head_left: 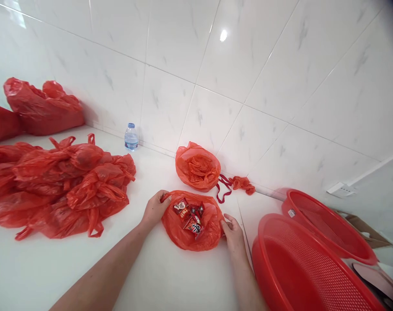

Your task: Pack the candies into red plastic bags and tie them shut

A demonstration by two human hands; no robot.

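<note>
In front of me on the white table stands a red plastic bag (179,235) with its mouth spread wide. Several small snack packets (193,225) with red printed wrappers lie inside it. My left hand (156,209) pinches the bag's rim on the left, thumb and fingers closed on the film. On the opposite side my right hand (232,231) grips the rim, its fingers partly curled. Just behind, near the wall, sits another opened red bag (198,166) with crumpled red plastic in it.
A heap of tied red bags (63,185) covers the table's left part, with bigger red bags (47,108) behind. A water bottle (131,137) stands by the wall. Right of me are red baskets (313,263). A dark red ribbon (223,188) lies beside scrunched red plastic (242,184).
</note>
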